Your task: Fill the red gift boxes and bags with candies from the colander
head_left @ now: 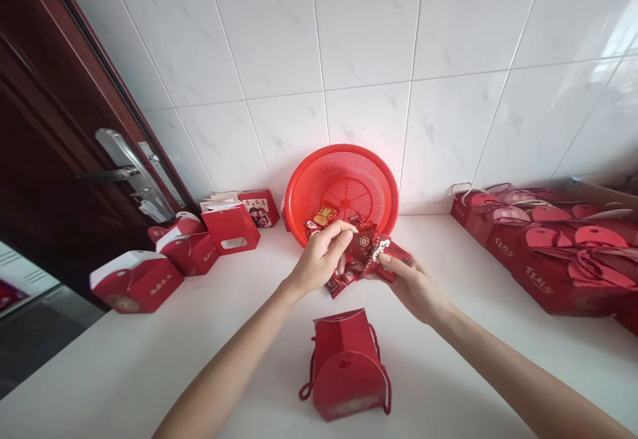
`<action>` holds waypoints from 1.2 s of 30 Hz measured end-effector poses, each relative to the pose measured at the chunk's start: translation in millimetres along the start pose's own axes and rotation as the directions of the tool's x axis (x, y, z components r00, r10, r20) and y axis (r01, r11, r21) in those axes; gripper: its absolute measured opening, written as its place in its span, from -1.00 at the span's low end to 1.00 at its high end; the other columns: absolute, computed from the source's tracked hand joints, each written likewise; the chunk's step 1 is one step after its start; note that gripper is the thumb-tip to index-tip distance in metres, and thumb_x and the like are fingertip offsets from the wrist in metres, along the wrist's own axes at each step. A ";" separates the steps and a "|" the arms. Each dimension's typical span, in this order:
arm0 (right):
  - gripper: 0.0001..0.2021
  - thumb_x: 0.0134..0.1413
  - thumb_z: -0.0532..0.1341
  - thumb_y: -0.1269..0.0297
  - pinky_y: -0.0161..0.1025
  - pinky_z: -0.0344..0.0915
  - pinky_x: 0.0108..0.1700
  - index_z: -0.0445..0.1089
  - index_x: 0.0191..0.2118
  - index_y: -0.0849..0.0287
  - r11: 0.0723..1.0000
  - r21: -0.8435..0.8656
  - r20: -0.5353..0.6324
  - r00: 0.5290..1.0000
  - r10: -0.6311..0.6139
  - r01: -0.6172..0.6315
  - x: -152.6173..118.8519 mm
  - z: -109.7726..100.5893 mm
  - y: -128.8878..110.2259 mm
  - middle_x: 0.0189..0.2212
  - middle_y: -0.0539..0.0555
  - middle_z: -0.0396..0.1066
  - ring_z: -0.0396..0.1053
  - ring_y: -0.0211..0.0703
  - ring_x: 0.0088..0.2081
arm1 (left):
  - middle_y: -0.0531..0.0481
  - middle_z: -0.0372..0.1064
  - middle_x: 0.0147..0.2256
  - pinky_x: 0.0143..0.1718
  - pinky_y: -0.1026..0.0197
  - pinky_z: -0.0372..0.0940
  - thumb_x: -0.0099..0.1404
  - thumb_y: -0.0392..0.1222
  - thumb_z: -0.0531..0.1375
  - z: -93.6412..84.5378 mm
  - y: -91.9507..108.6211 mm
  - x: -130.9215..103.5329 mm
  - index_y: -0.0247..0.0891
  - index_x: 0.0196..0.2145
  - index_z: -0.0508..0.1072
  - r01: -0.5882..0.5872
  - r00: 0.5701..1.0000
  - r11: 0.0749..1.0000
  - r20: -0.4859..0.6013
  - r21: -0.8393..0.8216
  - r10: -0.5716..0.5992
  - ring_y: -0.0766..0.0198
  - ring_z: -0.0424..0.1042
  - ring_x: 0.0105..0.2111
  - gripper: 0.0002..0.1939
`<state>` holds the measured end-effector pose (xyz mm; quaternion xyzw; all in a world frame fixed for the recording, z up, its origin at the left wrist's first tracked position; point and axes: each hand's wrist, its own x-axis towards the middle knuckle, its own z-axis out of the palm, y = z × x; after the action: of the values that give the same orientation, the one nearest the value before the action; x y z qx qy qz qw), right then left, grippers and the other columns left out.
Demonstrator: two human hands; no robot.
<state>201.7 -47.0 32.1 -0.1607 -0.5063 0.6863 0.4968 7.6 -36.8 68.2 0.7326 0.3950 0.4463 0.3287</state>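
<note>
My right hand (406,283) is closed round several small red candy packets (371,250), thumb on top, in front of the basket's lower rim. My left hand (323,256) is at their left end, with thumb and forefinger pinched together at the edge of a packet. Behind my hands a red plastic mesh basket (343,155) leans tilted against the wall, its mouth facing me. More packets (326,215) lie inside it, and some spill out under my hands. Nearer to me stands a red gift box (346,372) with its top flaps up and rope handles at its sides.
Several red boxes (142,286) stand at the left, beside an upright red box with a window (232,230). Rows of red gift boxes (553,260) line the right. A tiled wall (369,34) closes the back; a dark door (64,113) with a metal handle is at left.
</note>
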 end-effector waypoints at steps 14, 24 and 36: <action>-0.76 0.11 0.36 0.14 -0.12 0.43 -0.05 0.56 -0.12 0.07 0.999 0.048 -0.005 1.000 0.022 -0.021 -6.4 0.2 -31.6 -0.16 0.10 0.56 0.49 -0.04 -0.14 | -0.12 0.50 -0.06 -0.13 0.13 0.51 0.25 -0.30 0.36 -14.4 11.5 -4.2 -0.18 -0.35 0.62 -0.420 0.908 0.906 -0.040 -0.057 0.418 0.14 0.55 -0.10 -0.95; -0.75 0.11 0.38 0.10 -0.08 0.38 -0.08 0.51 -0.13 0.08 0.990 -0.134 -0.038 0.998 -0.059 0.053 -11.6 10.2 -42.9 -0.18 0.11 0.54 0.44 0.01 -0.13 | -0.17 0.39 0.07 0.02 -0.03 0.46 0.31 -0.22 0.27 -7.2 21.8 -13.1 -0.21 -0.36 0.61 -0.376 0.926 0.925 0.016 0.059 0.376 0.07 0.53 -0.06 -0.89; -0.80 0.17 0.36 0.09 -0.25 0.18 -0.34 0.51 -0.16 0.06 0.938 -0.327 -0.045 0.990 -0.136 0.114 -18.4 10.7 -35.1 -0.27 0.04 0.42 0.24 -0.16 -0.31 | -0.11 0.49 -0.01 0.12 0.08 0.42 0.31 -0.19 0.33 7.6 23.8 -14.8 -0.14 -0.12 0.62 -0.289 0.947 0.952 -0.118 0.100 0.299 0.10 0.47 0.07 -0.82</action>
<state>220.5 -68.5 61.6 -0.2302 -0.6044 0.5552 0.5229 17.1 -62.0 79.3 0.7650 0.3199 0.5214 0.2016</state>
